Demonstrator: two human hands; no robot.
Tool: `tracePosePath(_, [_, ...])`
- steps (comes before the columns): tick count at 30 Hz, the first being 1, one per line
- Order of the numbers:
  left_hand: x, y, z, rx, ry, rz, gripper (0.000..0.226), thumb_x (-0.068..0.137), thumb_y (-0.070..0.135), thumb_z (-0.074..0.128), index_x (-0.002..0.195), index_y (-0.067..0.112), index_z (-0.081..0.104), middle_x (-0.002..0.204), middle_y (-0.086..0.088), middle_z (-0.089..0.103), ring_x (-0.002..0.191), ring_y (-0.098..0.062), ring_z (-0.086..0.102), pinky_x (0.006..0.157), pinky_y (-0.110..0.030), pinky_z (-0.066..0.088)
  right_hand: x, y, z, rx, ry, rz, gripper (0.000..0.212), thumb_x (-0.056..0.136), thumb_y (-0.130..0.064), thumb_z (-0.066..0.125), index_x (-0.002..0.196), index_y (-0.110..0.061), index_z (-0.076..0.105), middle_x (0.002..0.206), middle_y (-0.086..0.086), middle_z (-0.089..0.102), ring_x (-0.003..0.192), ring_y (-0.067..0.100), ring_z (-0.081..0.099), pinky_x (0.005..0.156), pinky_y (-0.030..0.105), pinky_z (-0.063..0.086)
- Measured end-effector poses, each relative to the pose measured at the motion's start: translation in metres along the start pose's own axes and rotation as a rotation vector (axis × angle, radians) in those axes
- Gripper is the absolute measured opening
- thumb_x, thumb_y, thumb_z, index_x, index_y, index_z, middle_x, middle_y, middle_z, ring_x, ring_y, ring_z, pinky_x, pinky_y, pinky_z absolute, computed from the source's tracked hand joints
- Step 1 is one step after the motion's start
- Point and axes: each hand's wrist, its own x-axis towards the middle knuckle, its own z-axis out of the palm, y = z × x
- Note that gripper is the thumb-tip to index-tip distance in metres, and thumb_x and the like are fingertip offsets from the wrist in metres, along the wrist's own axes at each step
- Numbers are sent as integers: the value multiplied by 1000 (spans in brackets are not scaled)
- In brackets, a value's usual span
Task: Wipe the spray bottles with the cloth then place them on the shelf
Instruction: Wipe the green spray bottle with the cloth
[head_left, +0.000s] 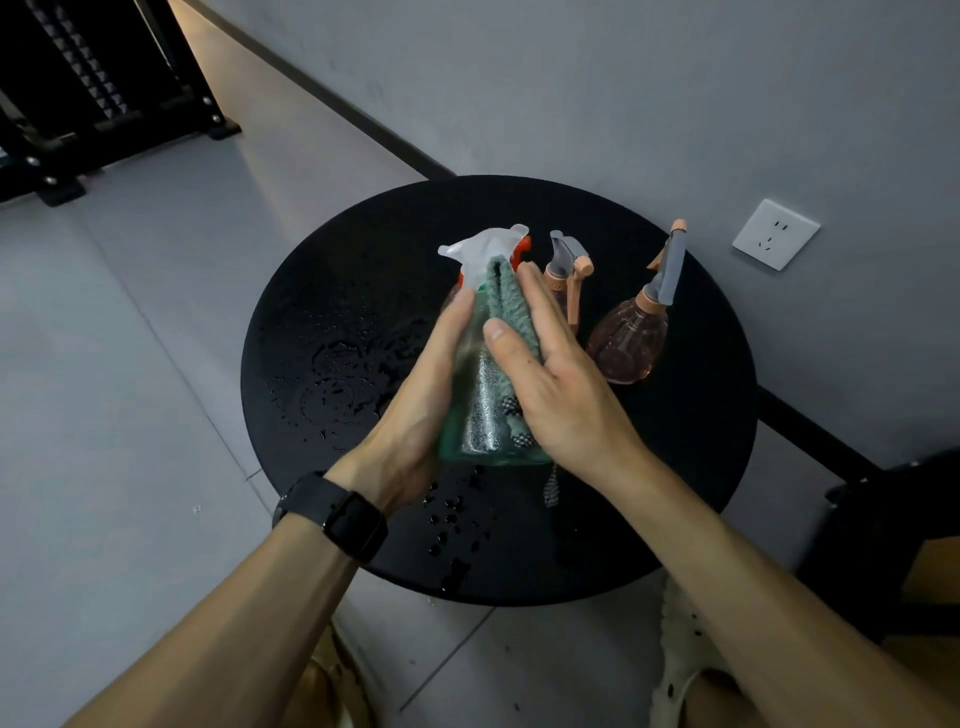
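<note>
A clear green spray bottle (480, 415) with a white and red trigger head is held over the round black table (322, 291). My left hand (415, 400) grips its left side. My right hand (550, 379) presses a green cloth (511, 306) against the bottle's right side and neck. Water drops cover the bottle's body. Behind my right hand stands a small pink spray bottle (569, 265) with a grey and orange head, its body mostly hidden. A second, round pink spray bottle (628, 338) stands to the right on the table.
Water drops and wet patches lie on the tabletop (343, 384). A black shelf frame (104, 98) stands on the floor at the far left. A white wall socket (775, 234) is on the grey wall behind. A dark chair (893, 535) sits at right.
</note>
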Motion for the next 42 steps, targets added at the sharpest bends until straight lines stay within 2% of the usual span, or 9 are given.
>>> tracePosePath(3, [0,-3,-2,-9,30,12,54,95,60,48,134,26,61,118,-5,73,104,-24,72,89,-45,56,-2,0,4,-14,1,-24,60,104,-35,36,155,-27,5,161,-17,0,141,-13,-2,120,19,9])
tracePosePath(10, [2,2,-10,-227,109,55,45,101,49,45,119,14,65,92,-3,72,77,-18,70,66,-32,58,-11,4,11,148,-32,-2,52,102,-39,32,152,-34,19,158,-12,24,144,2,24,119,39,25])
tracePosePath(16, [4,9,-17,-302,235,-50,53,97,49,48,128,7,55,94,-9,65,65,-20,67,56,-34,57,-17,4,11,399,99,129,26,103,-38,39,115,-46,61,107,-14,71,104,9,66,91,39,54])
tracePosePath(19, [7,11,-23,-419,220,-71,59,97,51,47,134,5,51,106,-15,64,79,-24,70,65,-38,59,-13,4,9,436,226,93,25,102,-40,39,108,-51,60,111,-16,68,110,3,61,97,33,50])
tracePosePath(22, [9,7,-30,-514,209,-106,63,99,54,42,134,3,53,115,-19,66,92,-29,71,77,-43,60,-16,-2,10,289,281,-75,39,106,-31,31,144,-33,36,132,-23,51,121,-19,43,96,4,37])
tracePosePath(28, [13,0,-22,-598,101,-25,71,107,38,24,81,0,79,87,-14,75,76,-22,75,63,-30,60,-11,1,41,-211,329,-383,51,103,-21,29,149,-1,20,159,11,16,149,15,8,120,24,10])
tracePosePath(35, [18,-3,-28,-616,168,13,50,108,36,30,103,5,69,99,-11,71,92,-21,70,78,-31,60,-5,4,58,-479,396,-571,47,101,-12,30,145,1,22,155,17,24,147,29,17,120,48,15])
tracePosePath(39, [8,-8,-29,-491,274,102,85,112,24,17,46,32,71,66,15,72,67,2,70,60,-12,53,-8,8,69,-565,195,-709,50,99,-9,29,147,-2,16,157,14,16,148,29,15,120,48,16])
tracePosePath(42, [3,-12,-26,-431,298,158,93,111,21,14,34,39,63,63,26,69,69,14,67,66,-8,51,-8,8,65,-582,155,-745,54,96,-3,36,147,-2,18,156,12,16,148,27,15,120,47,16])
